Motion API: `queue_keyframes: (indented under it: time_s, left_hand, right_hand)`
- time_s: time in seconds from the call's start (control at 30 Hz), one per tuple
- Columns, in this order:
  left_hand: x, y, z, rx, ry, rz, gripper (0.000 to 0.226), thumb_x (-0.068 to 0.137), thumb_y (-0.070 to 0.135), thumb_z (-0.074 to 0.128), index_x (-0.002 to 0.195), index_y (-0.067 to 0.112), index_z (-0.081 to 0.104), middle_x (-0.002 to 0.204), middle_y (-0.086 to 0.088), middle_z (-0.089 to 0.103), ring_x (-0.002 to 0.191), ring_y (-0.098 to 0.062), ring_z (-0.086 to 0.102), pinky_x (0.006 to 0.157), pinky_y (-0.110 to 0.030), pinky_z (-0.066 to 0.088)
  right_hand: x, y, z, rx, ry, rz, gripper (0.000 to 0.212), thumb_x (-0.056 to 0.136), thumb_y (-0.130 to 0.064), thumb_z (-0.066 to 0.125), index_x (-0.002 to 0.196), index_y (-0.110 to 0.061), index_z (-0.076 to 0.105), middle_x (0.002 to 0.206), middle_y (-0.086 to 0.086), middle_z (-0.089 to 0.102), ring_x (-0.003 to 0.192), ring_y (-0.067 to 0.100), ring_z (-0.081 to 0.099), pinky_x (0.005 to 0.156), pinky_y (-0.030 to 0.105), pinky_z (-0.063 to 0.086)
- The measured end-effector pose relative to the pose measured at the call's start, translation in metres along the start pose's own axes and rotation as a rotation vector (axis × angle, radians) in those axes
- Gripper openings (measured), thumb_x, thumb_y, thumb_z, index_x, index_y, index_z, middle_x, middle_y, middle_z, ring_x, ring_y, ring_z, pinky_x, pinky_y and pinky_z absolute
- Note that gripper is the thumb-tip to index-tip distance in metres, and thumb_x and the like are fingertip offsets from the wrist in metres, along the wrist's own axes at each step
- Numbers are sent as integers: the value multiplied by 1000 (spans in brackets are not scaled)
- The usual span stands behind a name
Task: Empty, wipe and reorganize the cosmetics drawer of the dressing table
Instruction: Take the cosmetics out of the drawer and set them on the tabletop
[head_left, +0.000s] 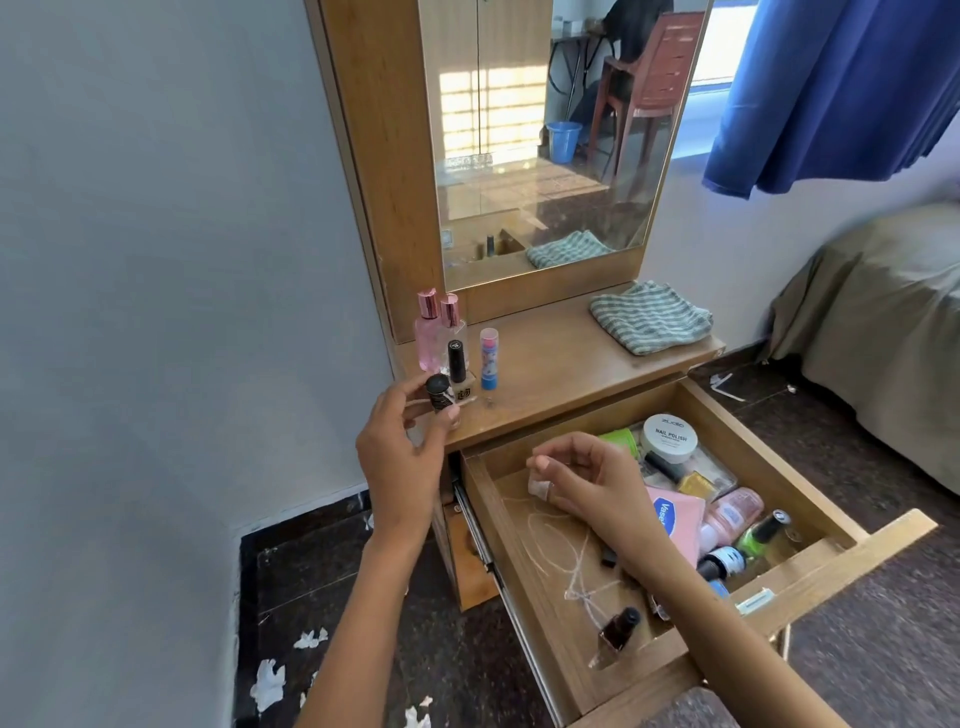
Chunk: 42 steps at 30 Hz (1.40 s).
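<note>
Evidently emptying is only begun: the left hand (402, 447) pinches a dark-capped bottle (439, 393) at the tabletop's (550, 358) left front corner beside four unloaded items, the right hand (582, 480) pinches a small pale item (537, 487) over the drawer (524, 551), whose right end remains crowded, and the folded cloth (649, 317) lies unused.

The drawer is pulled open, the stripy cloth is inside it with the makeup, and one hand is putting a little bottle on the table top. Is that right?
Not quite. The head view shows the striped cloth folded on the table top near the mirror, not inside the drawer. The rest is right: the drawer is open, and the left hand holds a small black-capped bottle at the table top.
</note>
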<state>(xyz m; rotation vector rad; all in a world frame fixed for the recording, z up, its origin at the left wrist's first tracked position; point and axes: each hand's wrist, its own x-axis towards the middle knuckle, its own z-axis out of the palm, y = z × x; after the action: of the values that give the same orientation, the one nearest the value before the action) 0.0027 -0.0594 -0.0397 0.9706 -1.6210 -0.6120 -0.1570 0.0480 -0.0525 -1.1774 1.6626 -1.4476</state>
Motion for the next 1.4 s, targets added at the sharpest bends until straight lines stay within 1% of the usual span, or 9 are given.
queue_keyframes:
  time_s: [0.13,0.43,0.6,0.7,0.87,1.03,1.17,1.3,1.4]
  left_hand:
    - [1,-4,7,53,-18,47,39,83,20,73,119,18,60,113,7,64,104,-8,61,89,-37,54]
    - [-7,-10,9,4,5,3,46,80,21,75,121,22,56,107,27,57,99,10,57,85,-8,46]
    - [-32,0,9,113,86,120,39,85,21,72,118,9,55,109,0,58,101,-6,53,85,-16,44]
    - [-58,9,14,129,-65,228,26,88,19,69,110,10,60,106,-1,57,99,-13,55,84,-30,48]
    - [-83,19,24,132,-298,230,15,86,19,69,101,16,68,104,7,54,101,-7,53,83,-37,48]
    - [-81,18,23,175,-442,205,14,86,24,69,100,23,70,107,12,61,105,-8,54,90,-33,41]
    - [-77,17,19,250,-379,235,23,88,23,66,111,22,68,123,8,61,116,-8,51,98,-33,37]
    - [-72,15,21,489,-335,300,43,95,22,56,136,14,50,152,-7,35,144,-21,25,116,-44,21]
    - [-69,10,26,649,-398,261,51,100,29,44,147,13,32,158,-6,14,147,-21,4,119,-45,6]
  right_hand:
    - [-2,4,-2,-162,-11,-82,6,87,-14,69,92,-16,72,86,-5,73,81,7,68,73,25,55]
    - [-4,0,-6,-276,-66,-143,7,87,-14,69,93,-14,72,90,-6,72,84,6,67,76,25,56]
    - [-11,-16,-33,-670,-294,-111,8,86,-27,69,95,-27,69,90,-14,68,83,2,64,77,22,52]
    - [-22,-28,-50,-1082,-505,4,22,82,-42,68,102,-35,69,94,-13,70,88,7,63,75,23,49]
    - [-44,-27,-47,-1245,-623,134,39,73,-45,76,107,-29,66,100,-10,68,87,13,61,68,25,44]
    - [-45,-19,-38,-1196,-569,165,19,73,-22,78,91,-20,73,95,1,71,90,21,66,64,24,45]
    - [-32,-29,-40,-1113,-415,59,15,79,-19,71,92,-25,74,96,-2,70,91,16,64,73,24,48]
    - [-7,-55,-36,-870,-99,-149,8,77,-19,74,86,-21,73,77,-10,64,76,7,62,72,17,47]
    - [15,-69,-24,-651,114,-251,14,78,-16,77,90,-17,71,78,-9,65,74,7,63,74,21,52]
